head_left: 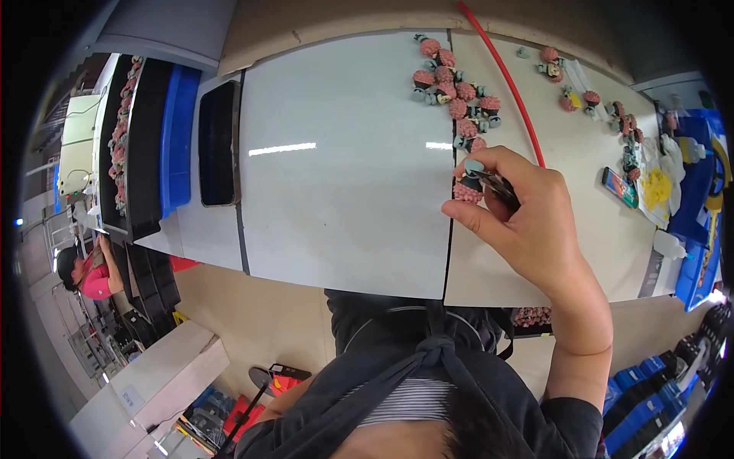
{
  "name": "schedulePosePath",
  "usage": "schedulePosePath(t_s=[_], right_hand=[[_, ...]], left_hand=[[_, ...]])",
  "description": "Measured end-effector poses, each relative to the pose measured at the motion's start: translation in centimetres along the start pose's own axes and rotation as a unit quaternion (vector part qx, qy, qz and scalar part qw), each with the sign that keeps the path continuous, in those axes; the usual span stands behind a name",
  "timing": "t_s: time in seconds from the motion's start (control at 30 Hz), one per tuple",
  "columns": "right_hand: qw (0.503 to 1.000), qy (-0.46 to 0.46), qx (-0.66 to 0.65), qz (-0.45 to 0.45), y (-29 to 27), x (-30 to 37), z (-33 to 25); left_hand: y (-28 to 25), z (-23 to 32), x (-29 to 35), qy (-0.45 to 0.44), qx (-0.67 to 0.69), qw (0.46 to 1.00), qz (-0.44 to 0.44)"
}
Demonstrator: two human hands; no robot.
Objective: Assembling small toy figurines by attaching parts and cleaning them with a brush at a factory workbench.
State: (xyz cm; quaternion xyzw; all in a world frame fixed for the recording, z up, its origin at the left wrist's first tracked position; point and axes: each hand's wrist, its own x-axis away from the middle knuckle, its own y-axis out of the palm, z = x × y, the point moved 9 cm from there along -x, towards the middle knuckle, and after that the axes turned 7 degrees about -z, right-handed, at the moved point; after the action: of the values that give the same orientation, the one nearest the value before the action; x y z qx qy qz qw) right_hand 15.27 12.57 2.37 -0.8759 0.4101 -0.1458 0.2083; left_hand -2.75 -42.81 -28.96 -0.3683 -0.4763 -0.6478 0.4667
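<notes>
A seated worker's right hand (527, 218), right of centre in the frame, pinches a small pink-topped figurine (468, 187) over the white surface (344, 199), apparently mid-handling, with more figurines (455, 88) clustered at upper centre; the left hand is unseen.

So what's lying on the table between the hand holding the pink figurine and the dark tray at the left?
Head view: nothing; bare white table between right hand and dark tray.

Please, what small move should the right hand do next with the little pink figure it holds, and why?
Probably set it down with the cluster of pink figures just beyond. The right hand pinches one pink figure with a dark tool above the white table, near that group.
</notes>
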Motion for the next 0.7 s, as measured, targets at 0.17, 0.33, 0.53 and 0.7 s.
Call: schedulePosePath(t_s=[0.17, 0.33, 0.53, 0.7], right_hand=[[1.000, 0.000, -0.002, -0.010, 1.0, -0.6, -0.4], [0.998, -0.018, 0.006, -0.052, 1.8, 0.0, -1.4], [0.995, -0.088, -0.006, -0.044, 2.7, 0.4, -2.6], [0.994, -0.099, 0.027, -0.023, 2.4, 0.5, -2.4]], left_hand=[[-0.9, 0.0, 0.3, 0.016, 0.021, 1.000, 0.012], [-3.6, 18.8, 6.2, 0.003, -0.352, 0.935, -0.041], [5.4, 50.9, 19.0, 0.493, -0.355, 0.787, 0.109], [8.2, 56.0, 12.6, 0.465, -0.113, 0.877, -0.051]])
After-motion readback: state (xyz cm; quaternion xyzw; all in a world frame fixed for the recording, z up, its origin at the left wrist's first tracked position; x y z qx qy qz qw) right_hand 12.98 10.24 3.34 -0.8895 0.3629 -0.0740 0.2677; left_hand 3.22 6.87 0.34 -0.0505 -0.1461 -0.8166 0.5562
